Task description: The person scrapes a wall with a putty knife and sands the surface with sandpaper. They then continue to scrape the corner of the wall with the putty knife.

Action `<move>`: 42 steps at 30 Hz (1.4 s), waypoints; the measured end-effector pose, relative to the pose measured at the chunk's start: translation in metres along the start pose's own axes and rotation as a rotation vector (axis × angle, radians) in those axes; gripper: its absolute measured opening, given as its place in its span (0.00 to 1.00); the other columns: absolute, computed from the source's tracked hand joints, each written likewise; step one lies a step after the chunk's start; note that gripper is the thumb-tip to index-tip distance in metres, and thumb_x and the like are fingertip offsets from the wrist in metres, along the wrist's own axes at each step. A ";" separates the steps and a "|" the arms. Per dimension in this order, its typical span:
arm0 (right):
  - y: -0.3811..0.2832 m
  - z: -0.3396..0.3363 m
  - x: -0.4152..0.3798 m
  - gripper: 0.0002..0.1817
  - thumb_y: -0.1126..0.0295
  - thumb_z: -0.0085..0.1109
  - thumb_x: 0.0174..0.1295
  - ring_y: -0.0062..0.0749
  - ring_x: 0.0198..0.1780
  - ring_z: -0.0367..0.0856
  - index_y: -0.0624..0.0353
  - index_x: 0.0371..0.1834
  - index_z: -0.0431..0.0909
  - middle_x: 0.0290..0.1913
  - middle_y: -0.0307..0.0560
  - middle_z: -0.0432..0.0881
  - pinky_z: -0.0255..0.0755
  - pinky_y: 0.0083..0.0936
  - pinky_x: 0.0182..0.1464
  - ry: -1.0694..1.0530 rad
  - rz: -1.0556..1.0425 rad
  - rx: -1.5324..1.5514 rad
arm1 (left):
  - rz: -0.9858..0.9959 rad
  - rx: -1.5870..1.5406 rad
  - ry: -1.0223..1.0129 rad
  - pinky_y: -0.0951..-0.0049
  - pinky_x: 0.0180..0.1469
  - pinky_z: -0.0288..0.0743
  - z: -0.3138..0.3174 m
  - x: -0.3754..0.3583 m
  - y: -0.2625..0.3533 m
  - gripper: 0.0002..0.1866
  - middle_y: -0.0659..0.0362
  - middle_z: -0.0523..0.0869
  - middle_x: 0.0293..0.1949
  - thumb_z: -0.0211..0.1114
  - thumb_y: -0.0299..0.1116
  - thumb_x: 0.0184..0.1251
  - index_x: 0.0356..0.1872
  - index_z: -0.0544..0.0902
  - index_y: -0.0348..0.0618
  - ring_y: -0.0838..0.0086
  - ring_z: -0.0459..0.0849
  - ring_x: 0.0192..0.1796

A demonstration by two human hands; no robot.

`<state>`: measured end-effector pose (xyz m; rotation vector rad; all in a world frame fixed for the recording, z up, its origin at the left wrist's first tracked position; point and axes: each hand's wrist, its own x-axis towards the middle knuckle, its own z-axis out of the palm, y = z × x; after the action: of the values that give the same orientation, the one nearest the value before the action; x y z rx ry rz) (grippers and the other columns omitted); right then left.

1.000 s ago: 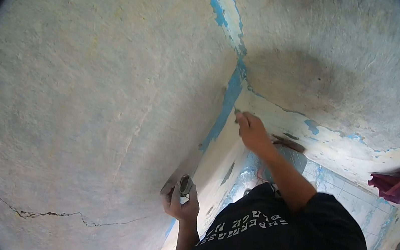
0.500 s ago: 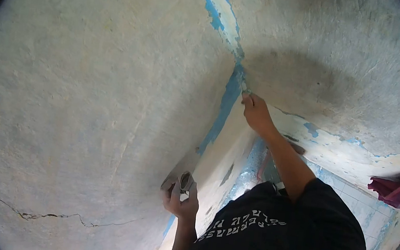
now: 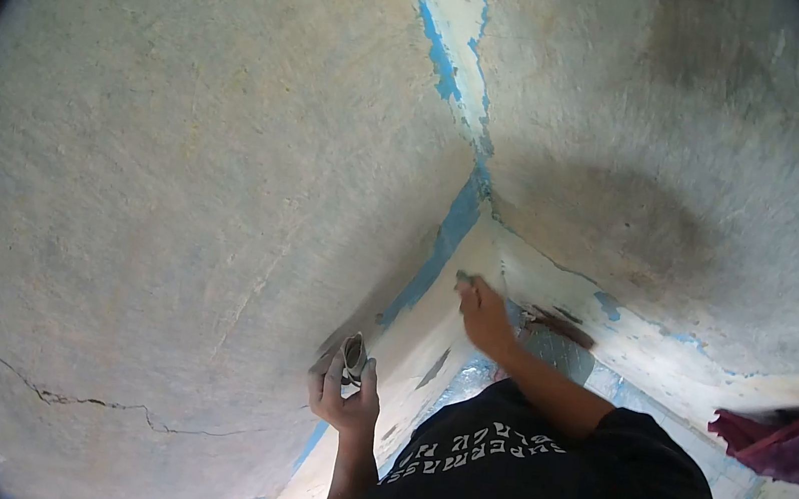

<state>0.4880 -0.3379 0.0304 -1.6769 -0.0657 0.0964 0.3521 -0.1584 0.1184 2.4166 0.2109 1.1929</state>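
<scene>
**me:** So, quick update from the corner job. My left hand (image 3: 346,399) sits low in the middle of the frame, fingers wrapped around a small grey tool (image 3: 352,354) held up against the big pale wall (image 3: 178,170) on the left side. It looks like a stubby handle with a flat blade, maybe a putty knife, but it's too blurry to swear to.

**other:** And the right one? Half a second back it was way up at the blue seam.

**me:** Yeah, it's dropped. My right hand (image 3: 484,313) is now lower, centre frame, pressed near the whitish ledge (image 3: 649,348) under the spot where the blue corner strip (image 3: 450,231) ends. Fingers are curled, with something small and dark poking out at the tips. I can't tell what it is, and can't tell for sure it's a proper grip. The left hand has barely shifted, same hold on the tool.

**other:** So the top of the seam is done?

**me:** My guess is that I've worked down the corner, so the lower stretch is what's in hand now. Blue paint shows along the seam and in flecks on the ledge.

**other:** What's the red thing?

**me:** Maroon cloth (image 3: 778,441), lower right edge, well apart from both hands.
</scene>
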 end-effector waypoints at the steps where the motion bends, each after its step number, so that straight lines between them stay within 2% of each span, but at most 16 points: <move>1: 0.002 0.004 -0.010 0.18 0.57 0.49 0.76 0.53 0.34 0.82 0.64 0.48 0.75 0.31 0.60 0.80 0.72 0.44 0.40 -0.063 0.027 0.062 | 0.055 -0.005 0.020 0.72 0.31 0.74 0.003 0.001 0.001 0.19 0.53 0.86 0.42 0.78 0.24 0.50 0.46 0.87 0.38 0.67 0.83 0.37; 5: 0.002 -0.008 -0.019 0.16 0.60 0.50 0.76 0.45 0.31 0.81 0.64 0.51 0.75 0.28 0.56 0.78 0.72 0.39 0.38 -0.174 -0.032 0.065 | 0.095 0.070 0.045 0.72 0.30 0.73 0.004 -0.007 0.006 0.21 0.53 0.87 0.42 0.80 0.25 0.50 0.47 0.86 0.39 0.67 0.83 0.36; 9: -0.004 -0.033 0.004 0.16 0.61 0.51 0.75 0.42 0.31 0.79 0.64 0.53 0.75 0.31 0.55 0.79 0.72 0.36 0.38 -0.062 -0.069 0.052 | 0.032 0.156 0.090 0.70 0.31 0.74 0.004 -0.016 0.009 0.21 0.52 0.87 0.41 0.81 0.25 0.49 0.46 0.87 0.40 0.66 0.83 0.37; 11: 0.023 -0.042 0.019 0.17 0.61 0.52 0.74 0.39 0.33 0.79 0.64 0.53 0.76 0.33 0.55 0.80 0.72 0.35 0.40 0.113 -0.204 -0.026 | -0.031 0.179 0.118 0.69 0.32 0.74 0.005 -0.018 0.016 0.20 0.52 0.87 0.41 0.82 0.25 0.49 0.45 0.87 0.40 0.66 0.84 0.37; 13: 0.031 -0.058 0.025 0.17 0.61 0.53 0.73 0.39 0.35 0.80 0.66 0.51 0.77 0.34 0.54 0.81 0.72 0.35 0.42 0.056 -0.107 0.036 | -0.090 0.196 0.118 0.69 0.33 0.75 0.007 -0.018 0.021 0.20 0.52 0.87 0.41 0.82 0.25 0.48 0.45 0.87 0.40 0.65 0.84 0.37; 15: 0.043 -0.072 0.028 0.17 0.61 0.54 0.73 0.39 0.36 0.80 0.66 0.51 0.77 0.33 0.53 0.81 0.72 0.35 0.42 0.003 0.035 0.047 | -0.004 0.210 0.110 0.66 0.36 0.77 0.017 -0.017 0.019 0.20 0.53 0.87 0.40 0.82 0.23 0.45 0.44 0.88 0.41 0.62 0.85 0.38; 19: 0.073 -0.088 0.020 0.17 0.60 0.54 0.73 0.39 0.35 0.80 0.66 0.49 0.78 0.32 0.53 0.80 0.73 0.35 0.42 -0.060 0.047 -0.046 | 0.317 0.216 -0.047 0.62 0.48 0.74 0.051 0.018 0.044 0.30 0.61 0.86 0.41 0.81 0.25 0.36 0.49 0.90 0.52 0.63 0.83 0.44; 21: 0.077 -0.090 0.009 0.18 0.60 0.54 0.73 0.39 0.35 0.80 0.67 0.50 0.78 0.32 0.53 0.80 0.73 0.36 0.42 -0.092 0.065 -0.058 | 0.468 0.290 -0.109 0.61 0.49 0.70 0.072 0.038 0.051 0.28 0.64 0.85 0.45 0.80 0.29 0.39 0.50 0.90 0.58 0.65 0.81 0.48; 23: 0.080 -0.091 -0.004 0.18 0.60 0.55 0.73 0.40 0.35 0.80 0.67 0.50 0.79 0.32 0.53 0.80 0.73 0.36 0.42 -0.117 0.084 -0.077 | 0.574 0.369 -0.189 0.57 0.50 0.67 0.091 0.063 0.062 0.23 0.65 0.83 0.49 0.74 0.33 0.49 0.51 0.89 0.60 0.66 0.80 0.52; 25: 0.087 -0.090 -0.016 0.13 0.64 0.54 0.75 0.18 0.24 0.69 0.64 0.46 0.78 0.27 0.34 0.74 0.65 0.22 0.28 -0.122 -0.008 -0.116 | 0.665 0.398 -0.222 0.52 0.51 0.67 0.115 0.085 0.060 0.19 0.64 0.81 0.52 0.67 0.33 0.57 0.52 0.88 0.58 0.65 0.77 0.56; 31: 0.095 -0.108 -0.030 0.14 0.62 0.53 0.76 0.17 0.23 0.69 0.63 0.46 0.78 0.26 0.34 0.73 0.64 0.22 0.27 -0.108 0.039 -0.062 | 0.873 0.468 -0.307 0.48 0.52 0.69 0.171 0.124 0.065 0.16 0.60 0.80 0.51 0.64 0.33 0.59 0.49 0.87 0.52 0.64 0.77 0.58; 36: 0.110 -0.147 -0.031 0.16 0.58 0.50 0.78 0.16 0.20 0.65 0.57 0.37 0.76 0.25 0.34 0.71 0.59 0.21 0.22 -0.127 0.092 -0.086 | 1.063 0.500 -0.377 0.56 0.47 0.73 0.176 0.111 0.042 0.14 0.61 0.79 0.46 0.65 0.35 0.58 0.45 0.87 0.50 0.66 0.76 0.53; 38: 0.065 -0.162 -0.037 0.18 0.54 0.52 0.76 0.23 0.22 0.70 0.58 0.38 0.78 0.23 0.39 0.73 0.62 0.23 0.26 -0.218 0.380 0.196 | 1.067 0.491 -0.333 0.55 0.47 0.73 0.175 0.119 0.044 0.14 0.61 0.79 0.46 0.65 0.35 0.58 0.46 0.87 0.50 0.66 0.75 0.54; 39: 0.050 -0.165 -0.037 0.18 0.54 0.52 0.76 0.23 0.22 0.70 0.58 0.38 0.78 0.23 0.39 0.73 0.62 0.23 0.26 -0.216 0.379 0.187 | 1.068 0.493 -0.284 0.54 0.47 0.73 0.173 0.126 0.048 0.15 0.61 0.79 0.46 0.65 0.35 0.58 0.47 0.87 0.50 0.66 0.75 0.54; 41: 0.026 -0.168 -0.040 0.17 0.51 0.46 0.80 0.13 0.17 0.57 0.52 0.40 0.71 0.24 0.32 0.67 0.49 0.16 0.18 -0.252 0.587 0.472 | 0.995 0.481 -0.284 0.54 0.48 0.71 0.163 0.144 0.069 0.16 0.62 0.79 0.46 0.65 0.34 0.57 0.48 0.87 0.51 0.67 0.74 0.56; 42: 0.019 -0.170 -0.039 0.17 0.51 0.46 0.80 0.13 0.17 0.57 0.52 0.40 0.71 0.24 0.32 0.67 0.49 0.16 0.18 -0.253 0.589 0.459 | 0.980 0.496 -0.299 0.54 0.50 0.70 0.158 0.152 0.076 0.16 0.62 0.80 0.47 0.65 0.33 0.57 0.48 0.87 0.51 0.67 0.74 0.56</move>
<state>0.4659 -0.5117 0.0302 -1.1731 0.2469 0.7142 0.5656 -0.2271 0.1767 3.2191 -0.9858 1.1755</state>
